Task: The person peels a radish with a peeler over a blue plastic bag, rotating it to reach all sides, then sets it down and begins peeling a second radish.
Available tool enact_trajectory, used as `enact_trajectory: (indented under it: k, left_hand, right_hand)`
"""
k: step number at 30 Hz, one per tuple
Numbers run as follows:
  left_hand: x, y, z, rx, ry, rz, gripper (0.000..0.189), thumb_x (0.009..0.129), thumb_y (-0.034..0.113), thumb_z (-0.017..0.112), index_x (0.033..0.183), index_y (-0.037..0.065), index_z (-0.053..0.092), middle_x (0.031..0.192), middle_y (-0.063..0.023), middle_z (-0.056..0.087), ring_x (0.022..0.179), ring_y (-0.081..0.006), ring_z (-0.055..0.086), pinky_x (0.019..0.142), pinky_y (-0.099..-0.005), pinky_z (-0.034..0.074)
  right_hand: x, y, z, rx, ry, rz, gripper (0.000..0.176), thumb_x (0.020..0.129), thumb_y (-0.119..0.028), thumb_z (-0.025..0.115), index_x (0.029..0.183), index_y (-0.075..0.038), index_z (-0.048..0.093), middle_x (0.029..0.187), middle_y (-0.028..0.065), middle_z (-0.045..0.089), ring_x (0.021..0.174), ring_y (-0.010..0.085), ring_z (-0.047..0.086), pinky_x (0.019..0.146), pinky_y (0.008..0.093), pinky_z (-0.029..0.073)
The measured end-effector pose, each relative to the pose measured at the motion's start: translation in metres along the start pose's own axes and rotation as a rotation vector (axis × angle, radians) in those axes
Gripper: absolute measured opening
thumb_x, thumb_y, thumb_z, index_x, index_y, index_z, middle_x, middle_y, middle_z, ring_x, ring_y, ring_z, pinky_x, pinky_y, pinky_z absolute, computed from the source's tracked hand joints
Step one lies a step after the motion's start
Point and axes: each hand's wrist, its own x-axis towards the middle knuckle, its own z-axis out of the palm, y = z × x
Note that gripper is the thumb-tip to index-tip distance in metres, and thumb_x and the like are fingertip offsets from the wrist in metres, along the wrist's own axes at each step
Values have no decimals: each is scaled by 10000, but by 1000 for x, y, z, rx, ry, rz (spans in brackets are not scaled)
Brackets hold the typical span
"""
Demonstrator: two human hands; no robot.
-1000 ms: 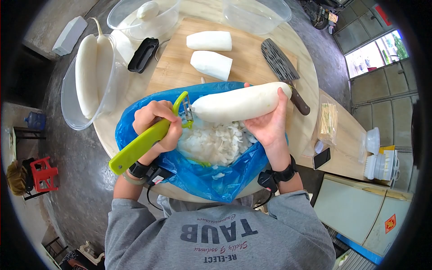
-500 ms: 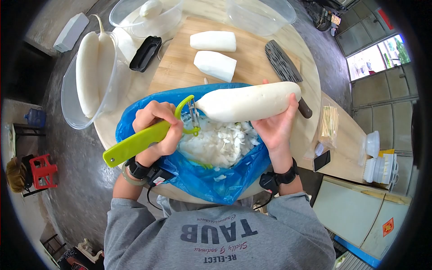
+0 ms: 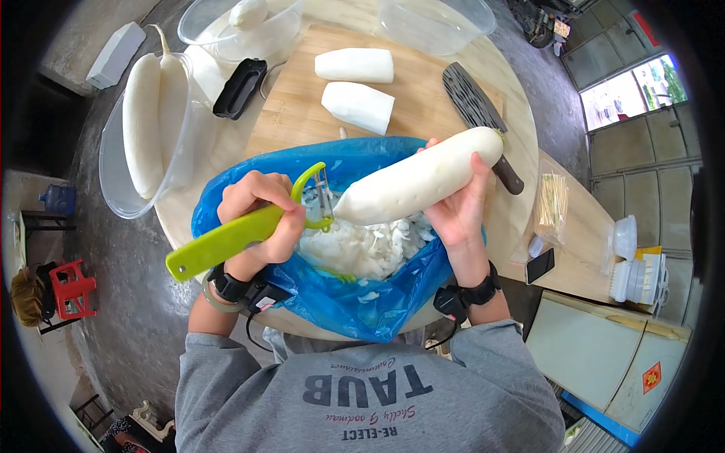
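My left hand (image 3: pixel 260 219) is closed round the handle of a lime-green vegetable peeler (image 3: pixel 219 245), its blade standing upright beside the daikon's tip. A whole white daikon (image 3: pixel 415 177) lies tilted in my right hand (image 3: pixel 462 204), fingers and thumb gripping its thick end from below. Between the blade and the tip there seems to be a small gap. Under both hands a blue plastic bag (image 3: pixel 249 170) gapes open, with a heap of white peelings (image 3: pixel 362 245) inside. Two cut daikon pieces (image 3: pixel 355 66) rest on the wooden cutting board (image 3: pixel 291 94) beyond the bag.
A cleaver (image 3: pixel 476 102) with a dark patterned blade lies at the board's right edge. Clear plastic tubs (image 3: pixel 113 177) stand around the table, the left one holding long daikons (image 3: pixel 143 124). A black tray (image 3: pixel 240 89) sits near it. Skewers (image 3: pixel 553 204) and a phone (image 3: pixel 540 266) are on the right.
The daikon has tilted, its tip dropping lower and its thick end rising slightly. My right hand has turned with it, while the peeler has shifted slightly left.
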Motion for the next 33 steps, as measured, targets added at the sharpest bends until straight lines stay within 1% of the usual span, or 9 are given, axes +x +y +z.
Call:
enact_trajectory:
  k: [7, 10, 13, 19, 22, 25, 28, 31, 33]
  left_hand:
    - [0, -1, -4, 60, 11, -116, 140, 641, -31, 578, 698, 40, 472, 569, -12, 485, 471, -70, 405, 453, -197, 304]
    - [-1, 0, -1, 30, 26, -237, 154, 646, 5, 620, 710, 47, 486, 593, -6, 506, 514, -55, 445, 475, -182, 324]
    - [3, 0, 5, 93, -15, -307, 175, 660, 45, 643, 762, 41, 500, 607, -8, 524, 541, -50, 475, 487, -174, 338]
    - [5, -1, 11, -18, -86, -518, 220, 733, 74, 612, 913, 31, 493, 605, -17, 549, 536, -43, 482, 489, -169, 338]
    - [9, 6, 11, 50, -143, -666, 208, 750, 77, 602, 921, 36, 491, 588, -10, 551, 531, -37, 477, 486, -173, 327]
    - [9, 7, 10, 76, -180, -589, 213, 747, 80, 605, 921, 36, 491, 575, -8, 547, 514, -39, 473, 471, -181, 314]
    - [7, 6, 13, 25, -200, -483, 192, 750, 73, 573, 918, 36, 487, 550, 2, 512, 435, -53, 462, 422, -167, 328]
    - [7, 6, 15, 54, -240, -522, 168, 738, 70, 605, 877, 46, 512, 566, -22, 548, 512, -50, 500, 463, -185, 323]
    - [8, 6, 18, 65, -256, -510, 158, 732, 56, 603, 863, 49, 515, 563, -26, 549, 514, -58, 516, 465, -185, 338]
  right_hand:
    - [1, 6, 2, -9, -31, -12, 496, 732, -296, 638, 1127, -85, 426, 1104, 62, 503, 1075, 245, 456, 929, 441, 373]
    - [2, 6, 1, -1, 29, -5, 494, 721, -269, 641, 1126, -86, 425, 1108, 52, 497, 1092, 249, 442, 943, 451, 357]
    - [1, 7, 2, 7, 0, -14, 481, 713, -242, 640, 1119, -92, 429, 1109, 47, 494, 1100, 252, 438, 955, 454, 345]
    - [2, 10, 1, 31, -33, -10, 451, 713, -223, 638, 1098, -102, 437, 1102, 49, 492, 1108, 259, 434, 969, 458, 329]
    - [0, 11, 4, 31, -18, -20, 443, 718, -218, 636, 1096, -103, 436, 1100, 52, 492, 1105, 259, 435, 970, 453, 330]
    - [0, 10, 5, 19, -7, -15, 450, 721, -216, 636, 1103, -100, 429, 1103, 54, 490, 1104, 257, 435, 970, 450, 332]
    - [0, 10, 5, 16, 6, -13, 466, 719, -217, 640, 1112, -96, 420, 1106, 57, 488, 1104, 253, 435, 973, 445, 331]
    - [-1, 11, 5, 9, 4, -28, 476, 718, -216, 642, 1117, -96, 414, 1109, 56, 487, 1108, 250, 431, 979, 438, 325]
    - [0, 12, 5, 5, -3, -29, 475, 718, -214, 642, 1117, -98, 412, 1108, 56, 485, 1106, 246, 430, 980, 431, 323]
